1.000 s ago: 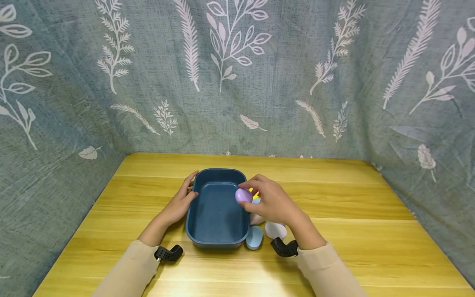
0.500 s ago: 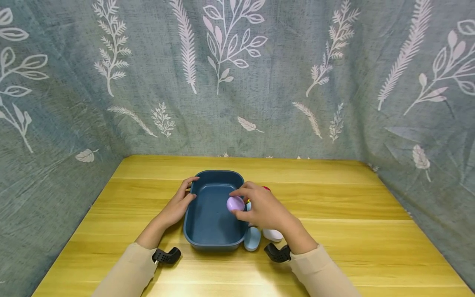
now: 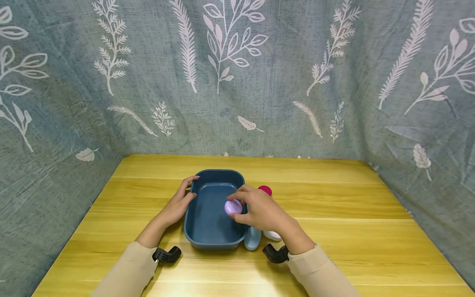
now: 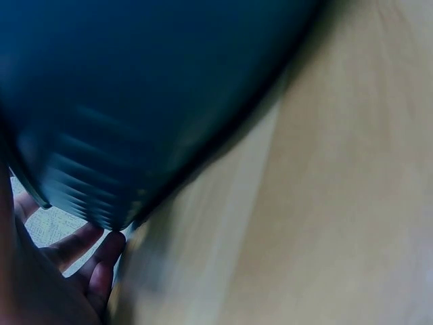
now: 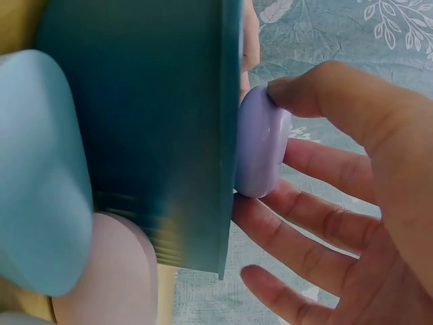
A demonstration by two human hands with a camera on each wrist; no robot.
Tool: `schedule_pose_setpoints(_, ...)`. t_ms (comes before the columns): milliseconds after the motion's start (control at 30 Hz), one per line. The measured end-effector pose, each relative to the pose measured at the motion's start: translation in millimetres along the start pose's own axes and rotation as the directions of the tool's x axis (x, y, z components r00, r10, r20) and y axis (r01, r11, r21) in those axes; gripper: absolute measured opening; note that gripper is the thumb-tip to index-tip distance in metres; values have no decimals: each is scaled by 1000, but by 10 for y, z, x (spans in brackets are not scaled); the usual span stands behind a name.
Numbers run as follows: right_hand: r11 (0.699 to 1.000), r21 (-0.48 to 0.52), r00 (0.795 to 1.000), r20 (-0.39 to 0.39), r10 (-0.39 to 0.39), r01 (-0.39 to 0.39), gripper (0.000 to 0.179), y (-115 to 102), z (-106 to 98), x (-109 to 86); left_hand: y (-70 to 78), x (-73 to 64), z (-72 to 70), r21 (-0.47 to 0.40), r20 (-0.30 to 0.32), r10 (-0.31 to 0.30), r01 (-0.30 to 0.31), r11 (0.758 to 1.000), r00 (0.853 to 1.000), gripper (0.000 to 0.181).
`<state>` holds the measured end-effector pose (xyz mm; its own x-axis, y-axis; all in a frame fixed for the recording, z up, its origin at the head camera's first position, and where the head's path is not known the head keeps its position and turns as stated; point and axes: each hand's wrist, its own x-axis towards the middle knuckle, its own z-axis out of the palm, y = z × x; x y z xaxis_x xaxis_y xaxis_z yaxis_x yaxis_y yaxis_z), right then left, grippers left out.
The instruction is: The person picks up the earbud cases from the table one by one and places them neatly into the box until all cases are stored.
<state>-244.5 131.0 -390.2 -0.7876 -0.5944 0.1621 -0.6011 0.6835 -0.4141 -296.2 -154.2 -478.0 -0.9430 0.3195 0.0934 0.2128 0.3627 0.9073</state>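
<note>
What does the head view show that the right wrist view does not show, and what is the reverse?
Only the head view shows the whole wooden table, the leaf-print cloth on all sides, a red piece beyond the right hand, and the left hand touching the tray's left side.

Only the right wrist view shows the grip closely: the thumb and a finger pinch the purple piece just above the tray's rim. A pink piece also lies against the tray's outer wall.

Both show the blue tray, the purple piece and the light blue piece beside the tray.
</note>
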Motion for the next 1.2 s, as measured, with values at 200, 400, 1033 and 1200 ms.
schedule_pose_setpoints(200,998,-48,999,7,-37,37,38,-5,33,-1,112,-29,-18,-10,27,-17,17,1000,999,50)
schedule_pose_setpoints(400,996,-68,998,6,-61,61,37,-3,79,6,340,-127,-42,2,36,-10,10,1000,999,50)
schedule_pose_setpoints(1033,990,-124,995,78,-58,68,35,-13,208,21,381,-134,-37,-25,38,-8,9,1000,999,50)
schedule_pose_setpoints(1200,982,-170,994,88,-66,80,35,-26,240,14,373,-136,-34,-29,38,-11,12,1000,999,50)
